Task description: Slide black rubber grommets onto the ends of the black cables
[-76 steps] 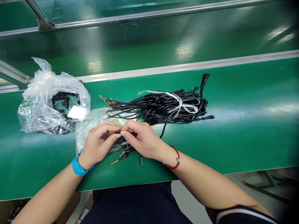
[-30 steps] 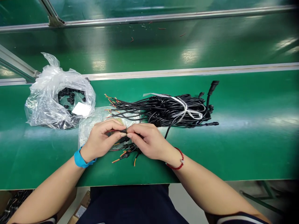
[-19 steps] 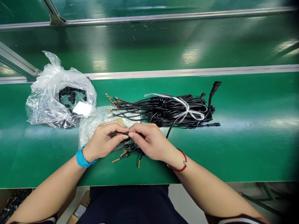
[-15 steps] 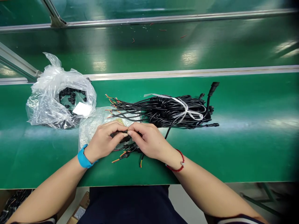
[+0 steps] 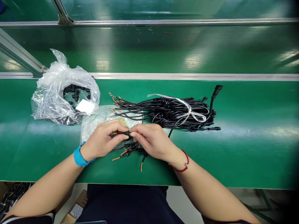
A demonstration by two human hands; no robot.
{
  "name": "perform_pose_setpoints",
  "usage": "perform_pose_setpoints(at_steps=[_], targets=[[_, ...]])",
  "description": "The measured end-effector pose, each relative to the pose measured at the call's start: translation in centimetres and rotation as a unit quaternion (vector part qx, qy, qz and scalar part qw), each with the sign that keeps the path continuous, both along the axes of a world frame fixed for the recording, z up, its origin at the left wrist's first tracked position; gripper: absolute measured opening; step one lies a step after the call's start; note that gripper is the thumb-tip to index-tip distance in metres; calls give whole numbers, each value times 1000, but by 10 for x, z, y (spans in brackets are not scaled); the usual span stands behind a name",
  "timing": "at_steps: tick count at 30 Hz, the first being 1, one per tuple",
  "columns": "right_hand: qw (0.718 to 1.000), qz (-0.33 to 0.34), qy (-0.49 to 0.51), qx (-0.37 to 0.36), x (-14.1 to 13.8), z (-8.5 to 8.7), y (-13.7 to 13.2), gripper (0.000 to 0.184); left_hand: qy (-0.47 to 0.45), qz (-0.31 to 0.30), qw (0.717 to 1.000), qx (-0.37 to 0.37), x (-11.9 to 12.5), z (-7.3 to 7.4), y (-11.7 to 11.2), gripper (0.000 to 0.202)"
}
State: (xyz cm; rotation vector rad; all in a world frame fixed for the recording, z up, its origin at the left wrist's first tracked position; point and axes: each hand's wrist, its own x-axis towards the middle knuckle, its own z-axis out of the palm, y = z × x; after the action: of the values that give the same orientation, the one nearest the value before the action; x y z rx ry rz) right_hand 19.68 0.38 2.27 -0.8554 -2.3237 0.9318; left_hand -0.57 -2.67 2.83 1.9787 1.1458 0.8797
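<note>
My left hand, with a blue wristband, and my right hand, with a red string bracelet, meet fingertip to fingertip over the green table. Both pinch one black cable end with coloured wire tips. My right hand also keeps several other black cables under its palm; their orange and yellow tips stick out below. Behind the hands lies a bundle of black cables tied with a white strip.
A clear plastic bag of small black parts sits at the left. A flat clear bag lies under my left hand. A metal rail separates the table from a green conveyor belt behind. Cartons show below the table edge.
The hands stay pinched together on the cable end with only small finger movements. The view has shifted slightly, so everything sits a little further right and lower.
</note>
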Motion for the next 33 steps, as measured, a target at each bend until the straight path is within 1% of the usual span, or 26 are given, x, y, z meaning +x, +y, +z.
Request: perform_pose_setpoints(at_steps=[4,6,8,10,11,13,15,17,19,20,21,22,23,24,25,26,27,28,29,30,31,33], targets=[[996,42,-19,-72,2,4,5,23,14,-23,999,23,3,-3,0,3],[993,62,-43,-89,5,7,7,24,22,-34,999,23,4,-3,0,6],[991,79,-63,-86,7,9,9,25,35,-37,999,8,4,-2,-1,7],[994,77,-65,-45,7,8,8,21,67,-51,996,-16,3,1,-2,7],[997,56,-62,-7,6,7,8,19,91,-70,993,-28,3,1,-4,7],[993,-20,-76,91,2,1,7,20,148,-122,980,-50,6,1,-8,6],[969,-87,-153,175,-6,-6,7,21,198,-177,962,-68,10,0,-12,8],[934,-108,-257,223,-15,-11,7,16,221,-215,947,-90,12,1,-13,17],[905,-119,-325,248,-22,-14,7,13,209,-236,942,-113,9,5,-11,25],[895,-127,-342,257,-24,-15,8,13,193,-226,948,-116,3,8,-7,26],[888,-134,-351,264,-26,-16,9,13,175,-194,959,-111,-4,11,-3,25],[885,-140,-353,270,-27,-16,9,14,157,-135,974,-96,-14,13,3,22],[884,-143,-351,276,-27,-16,10,14,145,-46,986,-68,-26,15,10,20],[885,-143,-344,280,-27,-16,11,14,141,66,987,-36,-40,15,16,19],[889,-142,-332,281,-27,-17,11,15,144,176,974,-6,-54,14,23,18],[895,-139,-316,281,-27,-17,10,14,155,274,949,24,-68,13,29,17],[904,-134,-295,278,-27,-17,10,14,187,336,922,40,-81,10,33,17],[914,-126,-270,273,-26,-17,9,15,232,365,901,44,-92,7,37,17],[925,-117,-242,267,-26,-17,7,16,280,375,883,44,-101,4,40,17],[937,-104,-212,259,-25,-17,6,18,322,366,872,38,-108,1,41,16],[947,-87,-182,249,-24,-17,4,20,354,346,868,27,-113,-1,41,15],[964,-52,-135,223,-22,-18,0,23,386,295,874,-5,-117,-3,40,13]])
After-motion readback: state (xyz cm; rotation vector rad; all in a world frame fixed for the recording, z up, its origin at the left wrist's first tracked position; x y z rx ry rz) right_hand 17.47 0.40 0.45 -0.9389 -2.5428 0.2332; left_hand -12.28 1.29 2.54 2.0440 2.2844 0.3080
